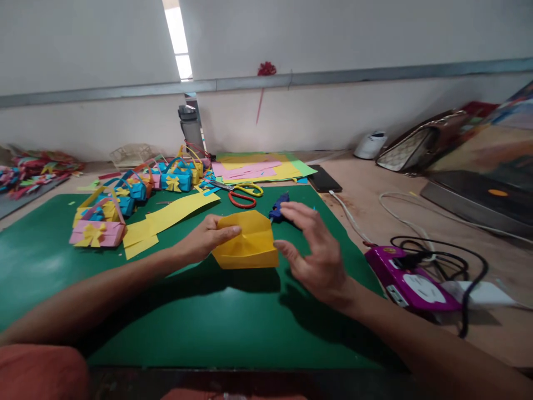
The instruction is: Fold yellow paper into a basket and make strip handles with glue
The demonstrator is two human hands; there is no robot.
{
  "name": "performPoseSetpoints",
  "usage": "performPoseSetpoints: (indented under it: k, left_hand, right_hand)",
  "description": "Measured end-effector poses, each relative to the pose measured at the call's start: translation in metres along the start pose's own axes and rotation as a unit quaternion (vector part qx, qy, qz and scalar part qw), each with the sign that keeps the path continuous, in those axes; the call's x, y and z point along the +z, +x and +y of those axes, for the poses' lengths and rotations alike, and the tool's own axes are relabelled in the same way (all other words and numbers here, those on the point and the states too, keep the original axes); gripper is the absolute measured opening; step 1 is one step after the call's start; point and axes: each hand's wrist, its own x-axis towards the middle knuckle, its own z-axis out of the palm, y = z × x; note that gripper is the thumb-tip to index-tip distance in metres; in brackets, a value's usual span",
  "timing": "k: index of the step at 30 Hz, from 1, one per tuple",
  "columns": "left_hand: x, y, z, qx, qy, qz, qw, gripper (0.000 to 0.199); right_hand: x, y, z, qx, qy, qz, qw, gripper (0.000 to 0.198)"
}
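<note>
Folded yellow paper [254, 244] is held above the green mat [187, 333] on the worktop [362, 203], its left side clamped between thumb and fingers of the left grip [210, 236]. The paper's long axis is oriented roughly left to right. From the right grip [316, 255], the paper lies to the left, just beside the thumb; thumb and fingers are held apart, though contact cannot be told. Beyond, a blue glue gun [276, 211] is partly hidden by the right fingers.
</note>
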Motion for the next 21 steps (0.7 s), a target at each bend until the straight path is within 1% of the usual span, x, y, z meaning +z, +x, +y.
performPoseSetpoints:
  k: [1,2,3,5,7,9,10,13,15,18,21]
  left_hand:
    - [-0.001,0.001,0.001,-0.014,0.005,-0.002,1.0,0.031]
    - [-0.002,0.001,0.001,-0.023,0.01,-0.002,1.0,0.032]
    - [-0.002,0.001,0.001,-0.03,0.017,-0.004,0.999,0.033]
    - [-0.002,0.001,0.001,-0.041,0.029,-0.012,0.999,0.034]
    - [-0.001,0.001,0.001,-0.041,0.045,-0.021,0.998,0.032]
    - [0.0,0.001,0.002,-0.036,0.054,-0.023,0.998,0.029]
    - [0.001,0.001,0.002,-0.036,0.054,-0.024,0.998,0.028]
    - [0.002,0.001,0.0,-0.043,0.024,-0.046,0.998,0.028]
    - [0.002,0.001,-0.003,-0.035,-0.024,-0.061,0.997,0.034]
    - [-0.001,-0.001,-0.011,-0.013,-0.088,-0.064,0.994,0.049]
    - [-0.007,-0.004,-0.018,-0.002,-0.077,-0.05,0.996,0.053]
  right_hand:
    - [-0.001,0.001,0.002,0.06,0.034,-0.001,0.998,0.036]
    - [-0.001,0.002,0.005,0.122,0.081,-0.009,0.989,0.033]
    - [0.0,0.002,0.007,0.181,0.135,-0.024,0.974,0.032]
    - [0.004,0.002,0.01,0.278,0.237,-0.071,0.928,0.032]
    - [0.008,0.001,0.01,0.339,0.305,-0.12,0.882,0.033]
    - [0.012,0.001,0.009,0.373,0.334,-0.157,0.851,0.029]
    - [0.013,0.001,0.008,0.383,0.336,-0.168,0.844,0.026]
    - [0.014,0.002,0.005,0.405,0.315,-0.179,0.84,0.024]
    - [0.013,0.002,0.006,0.421,0.305,-0.166,0.838,0.023]
    - [0.011,0.002,0.009,0.445,0.301,-0.122,0.834,0.02]
    - [0.012,0.001,0.012,0.46,0.31,-0.08,0.828,0.02]
